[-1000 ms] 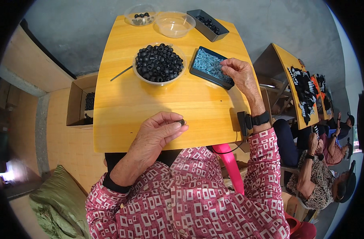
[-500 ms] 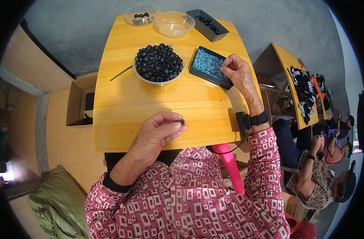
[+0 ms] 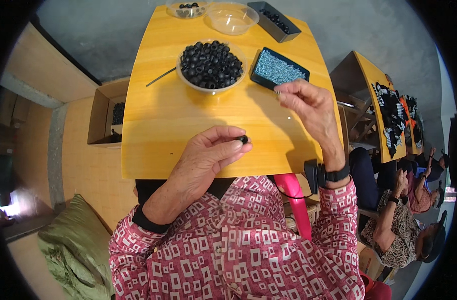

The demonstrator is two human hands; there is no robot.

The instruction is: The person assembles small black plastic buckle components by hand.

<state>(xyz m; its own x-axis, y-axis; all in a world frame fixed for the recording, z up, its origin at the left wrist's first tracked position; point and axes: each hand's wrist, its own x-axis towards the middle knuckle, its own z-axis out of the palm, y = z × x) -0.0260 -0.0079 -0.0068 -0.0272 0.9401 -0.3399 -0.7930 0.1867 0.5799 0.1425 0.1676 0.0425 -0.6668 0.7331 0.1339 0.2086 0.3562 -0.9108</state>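
While the left hand point(image 3: 208, 152) pinches a black ring point(image 3: 244, 139), the right hand point(image 3: 308, 102), fingers pinched, hovers just before a screw tray point(image 3: 279, 69); a ring bowl point(image 3: 211, 65) stands beyond, unobstructed.

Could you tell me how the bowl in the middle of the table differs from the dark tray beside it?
The bowl is round and clear; the dark tray is rectangular and opaque. The bowl is heaped with chunky black round parts; the tray holds a flat layer of tiny silvery pieces. Both sit on the yellow table.

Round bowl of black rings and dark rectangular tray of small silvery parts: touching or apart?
Apart. The head view shows yellow tabletop between bowl and tray.
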